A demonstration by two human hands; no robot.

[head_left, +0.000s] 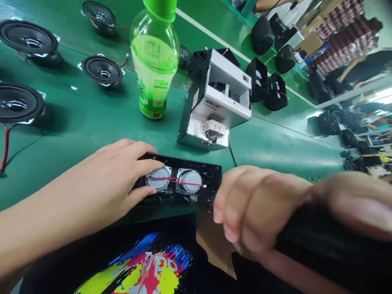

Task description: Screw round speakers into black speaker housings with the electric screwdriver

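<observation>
A black speaker panel [196, 170] lies on the green table near its front edge. Two small round silver drivers [190, 181] sit in it, joined by a thin red wire. My left hand [113, 179] rests on the panel's left end, thumb and fingers curled over the left driver and gripping the panel. My right hand [254, 208] is a closed fist at the panel's right end, very close to the camera. Its fingers are wrapped round something dark that I cannot make out.
A green drink bottle [155, 61] stands behind the panel. A white and black screw feeder [216, 106] sits to its right. Several black speaker cones [102, 70] lie at the left. Black speaker boxes [269, 90] and another person's arm [352, 67] are at far right.
</observation>
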